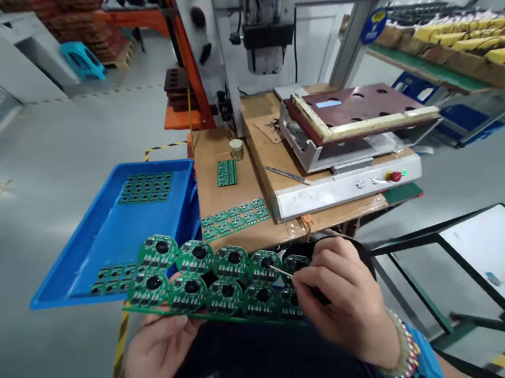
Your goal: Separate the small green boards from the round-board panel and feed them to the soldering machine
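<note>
A green circuit board panel point(227, 289) of round boards in two rows spans the space in front of me. Each round board bears a black blob near its middle. My left hand point(159, 344) grips the panel from below at its left part, the thumb at the near edge and the other fingers mostly hidden underneath. Between the thumb and fingers of my right hand point(341, 291) is a thin wooden stick point(282, 271). Its tip meets or hovers just over the black blob of a far-row board, right of the middle.
A blue tray point(111, 222) with more panels stands at left. On the bench lie another panel point(235, 217), a small green board point(227, 173), a small jar point(236, 148) and tweezers point(287, 174). Behind stands a machine with a brown fixture plate point(356, 103) and red button point(394, 176).
</note>
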`<act>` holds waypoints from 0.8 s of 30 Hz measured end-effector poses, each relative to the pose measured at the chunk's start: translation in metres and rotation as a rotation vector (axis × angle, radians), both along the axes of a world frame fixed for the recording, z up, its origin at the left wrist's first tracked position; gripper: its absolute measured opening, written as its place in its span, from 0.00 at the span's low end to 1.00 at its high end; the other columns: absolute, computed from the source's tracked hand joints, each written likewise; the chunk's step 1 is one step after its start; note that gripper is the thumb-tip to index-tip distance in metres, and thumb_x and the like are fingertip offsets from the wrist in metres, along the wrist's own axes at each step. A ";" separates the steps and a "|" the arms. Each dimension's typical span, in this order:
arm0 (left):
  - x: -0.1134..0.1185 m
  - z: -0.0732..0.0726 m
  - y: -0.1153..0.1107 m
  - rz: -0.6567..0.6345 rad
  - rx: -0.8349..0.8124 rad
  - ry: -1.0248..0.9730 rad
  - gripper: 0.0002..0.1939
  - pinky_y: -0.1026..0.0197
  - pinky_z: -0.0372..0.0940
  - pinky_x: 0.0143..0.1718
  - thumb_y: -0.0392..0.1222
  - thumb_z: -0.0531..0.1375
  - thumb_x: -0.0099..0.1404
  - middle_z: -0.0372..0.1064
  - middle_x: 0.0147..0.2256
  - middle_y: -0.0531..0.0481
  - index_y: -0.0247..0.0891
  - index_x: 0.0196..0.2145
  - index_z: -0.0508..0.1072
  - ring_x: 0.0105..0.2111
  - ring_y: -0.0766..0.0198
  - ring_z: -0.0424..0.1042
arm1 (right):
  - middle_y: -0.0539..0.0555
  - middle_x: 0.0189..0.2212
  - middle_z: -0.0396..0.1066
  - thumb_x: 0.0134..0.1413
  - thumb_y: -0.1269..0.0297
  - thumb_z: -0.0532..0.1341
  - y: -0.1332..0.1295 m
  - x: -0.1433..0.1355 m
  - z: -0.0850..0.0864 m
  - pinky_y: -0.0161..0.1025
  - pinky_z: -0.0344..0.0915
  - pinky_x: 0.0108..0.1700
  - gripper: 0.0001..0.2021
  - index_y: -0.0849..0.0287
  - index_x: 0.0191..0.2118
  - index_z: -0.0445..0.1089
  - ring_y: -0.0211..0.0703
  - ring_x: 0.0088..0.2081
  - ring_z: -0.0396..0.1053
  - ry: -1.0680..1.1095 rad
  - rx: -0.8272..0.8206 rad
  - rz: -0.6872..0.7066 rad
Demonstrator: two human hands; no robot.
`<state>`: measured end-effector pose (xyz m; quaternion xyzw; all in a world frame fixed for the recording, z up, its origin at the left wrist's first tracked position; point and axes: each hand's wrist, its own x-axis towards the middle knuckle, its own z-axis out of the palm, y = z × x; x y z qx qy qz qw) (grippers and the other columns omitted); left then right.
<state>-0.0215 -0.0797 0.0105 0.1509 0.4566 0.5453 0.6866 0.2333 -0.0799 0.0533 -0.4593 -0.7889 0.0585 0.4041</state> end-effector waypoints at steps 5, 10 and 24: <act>-0.002 -0.004 -0.001 0.047 -0.007 -0.021 0.21 0.62 0.73 0.30 0.23 0.64 0.39 0.78 0.28 0.55 0.45 0.29 0.79 0.28 0.58 0.77 | 0.52 0.22 0.63 0.46 0.77 0.59 0.000 0.002 0.001 0.42 0.61 0.35 0.06 0.60 0.30 0.68 0.42 0.33 0.60 -0.009 -0.005 -0.004; 0.000 -0.001 0.000 0.054 -0.031 0.046 0.18 0.64 0.73 0.28 0.26 0.67 0.34 0.77 0.24 0.55 0.44 0.25 0.78 0.25 0.60 0.76 | 0.52 0.22 0.63 0.46 0.78 0.59 -0.002 0.002 0.004 0.42 0.61 0.34 0.06 0.60 0.30 0.68 0.42 0.33 0.60 -0.001 -0.007 -0.008; 0.001 -0.001 0.000 0.034 0.022 0.030 0.19 0.65 0.72 0.28 0.28 0.67 0.36 0.79 0.30 0.53 0.44 0.29 0.78 0.30 0.56 0.77 | 0.51 0.21 0.63 0.46 0.77 0.58 -0.004 0.003 0.004 0.42 0.61 0.35 0.06 0.59 0.29 0.68 0.42 0.33 0.61 -0.011 -0.016 -0.016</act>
